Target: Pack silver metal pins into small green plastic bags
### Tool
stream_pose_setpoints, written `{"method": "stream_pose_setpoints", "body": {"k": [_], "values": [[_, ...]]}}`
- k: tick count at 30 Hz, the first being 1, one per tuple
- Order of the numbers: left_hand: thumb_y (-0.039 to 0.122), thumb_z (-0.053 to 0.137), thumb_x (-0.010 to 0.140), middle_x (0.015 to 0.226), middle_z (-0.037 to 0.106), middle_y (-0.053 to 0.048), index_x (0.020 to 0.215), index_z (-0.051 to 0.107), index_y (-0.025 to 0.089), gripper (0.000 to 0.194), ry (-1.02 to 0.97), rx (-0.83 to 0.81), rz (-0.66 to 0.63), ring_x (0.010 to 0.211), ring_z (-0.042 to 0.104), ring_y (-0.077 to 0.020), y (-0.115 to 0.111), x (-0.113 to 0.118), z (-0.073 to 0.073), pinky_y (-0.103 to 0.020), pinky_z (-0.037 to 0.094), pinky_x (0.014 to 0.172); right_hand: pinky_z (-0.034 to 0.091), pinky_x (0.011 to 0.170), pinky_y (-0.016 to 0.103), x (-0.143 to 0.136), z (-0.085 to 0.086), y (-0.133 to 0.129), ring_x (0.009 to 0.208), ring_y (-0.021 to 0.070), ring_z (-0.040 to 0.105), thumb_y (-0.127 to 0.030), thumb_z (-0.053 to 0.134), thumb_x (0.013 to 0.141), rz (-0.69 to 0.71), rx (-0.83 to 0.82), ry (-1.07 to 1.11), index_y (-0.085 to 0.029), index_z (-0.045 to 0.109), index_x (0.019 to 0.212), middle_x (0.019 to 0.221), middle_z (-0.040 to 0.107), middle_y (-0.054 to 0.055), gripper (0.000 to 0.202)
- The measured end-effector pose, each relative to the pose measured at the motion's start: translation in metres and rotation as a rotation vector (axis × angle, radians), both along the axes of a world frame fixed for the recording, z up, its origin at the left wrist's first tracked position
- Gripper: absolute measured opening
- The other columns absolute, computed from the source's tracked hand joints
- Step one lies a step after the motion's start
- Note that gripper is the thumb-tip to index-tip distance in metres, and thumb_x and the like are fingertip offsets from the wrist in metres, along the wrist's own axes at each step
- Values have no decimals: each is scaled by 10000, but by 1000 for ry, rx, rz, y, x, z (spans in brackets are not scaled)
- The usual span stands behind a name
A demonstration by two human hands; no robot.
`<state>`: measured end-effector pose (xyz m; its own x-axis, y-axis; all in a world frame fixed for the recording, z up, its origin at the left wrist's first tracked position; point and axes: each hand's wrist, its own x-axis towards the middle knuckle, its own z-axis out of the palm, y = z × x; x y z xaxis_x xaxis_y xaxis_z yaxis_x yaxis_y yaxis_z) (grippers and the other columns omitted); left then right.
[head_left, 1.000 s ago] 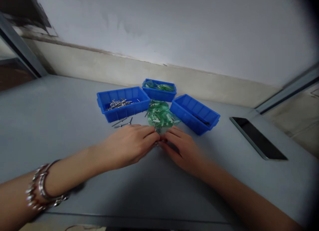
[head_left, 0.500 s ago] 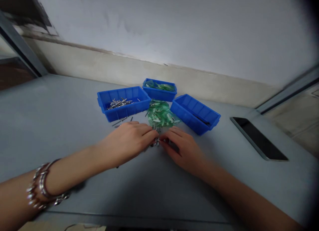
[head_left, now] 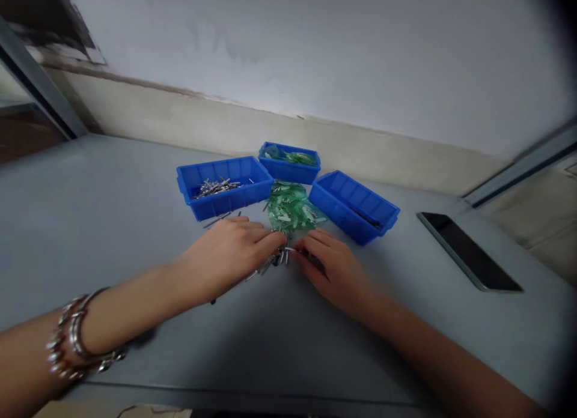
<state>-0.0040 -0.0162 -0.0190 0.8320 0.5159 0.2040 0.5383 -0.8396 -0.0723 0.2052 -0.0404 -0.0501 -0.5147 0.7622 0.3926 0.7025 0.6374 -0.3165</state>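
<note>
My left hand [head_left: 234,250] is closed, thumb and forefinger pressed together over a few metal pins; what lies in its fingers is hidden. Facing it, my right hand [head_left: 333,274] pinches a thin silvery metal pin [head_left: 289,248] that points toward the left fingertips. Several more pins [head_left: 265,265] lie on the table under and beside the left fingers. Just beyond both hands rests a green plastic bag [head_left: 288,205] with small pale and silvery pieces on it.
Behind stand three blue bins: the left bin [head_left: 234,200] holds loose metal pins, the back bin [head_left: 288,169] green plastic and small pieces, the right bin [head_left: 342,217] a dark item. A phone [head_left: 469,250] lies at the right. The wall [head_left: 288,75] rises behind.
My fingertips have drawn slightly apart, with the right hand shifting a little to the right. More of the pin between them and the pins below now shows.
</note>
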Motion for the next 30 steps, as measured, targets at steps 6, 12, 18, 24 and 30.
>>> {"method": "stream_pose_setpoints", "body": {"k": [6,12,18,24,30], "values": [[132,379,935,821,680,-45,1010,617,153,251,6,47,0,735,636,-183,1,-1,-4,-294,445,673,484,701,317,-1,3,-1,802,191,596,-264,404,989,3,-8,21,-187,615,872,829,656,58,253],[102,360,928,841,673,-43,1004,609,155,265,5,22,46,761,636,-175,1,-1,-3,-282,451,679,462,634,296,-2,1,-1,734,187,573,-221,409,979,-28,52,28,-188,579,778,747,619,54,266],[59,382,897,818,673,-45,1006,621,139,275,-30,54,54,744,647,-190,0,-2,0,-303,456,672,459,640,302,-1,1,0,710,183,558,-204,400,976,-59,81,41,-193,561,759,721,604,45,270],[66,390,891,812,665,-40,1010,616,138,265,-20,24,71,742,644,-194,0,-2,0,-306,446,660,461,638,308,-2,2,-1,702,178,547,-211,382,981,-61,62,52,-194,550,748,714,596,41,288],[131,373,936,811,627,-39,894,607,148,239,-88,93,29,711,604,-182,2,-1,-5,-295,428,626,448,620,299,-2,2,-1,682,172,542,-238,346,997,-39,81,48,-208,544,736,689,583,29,329]]}}
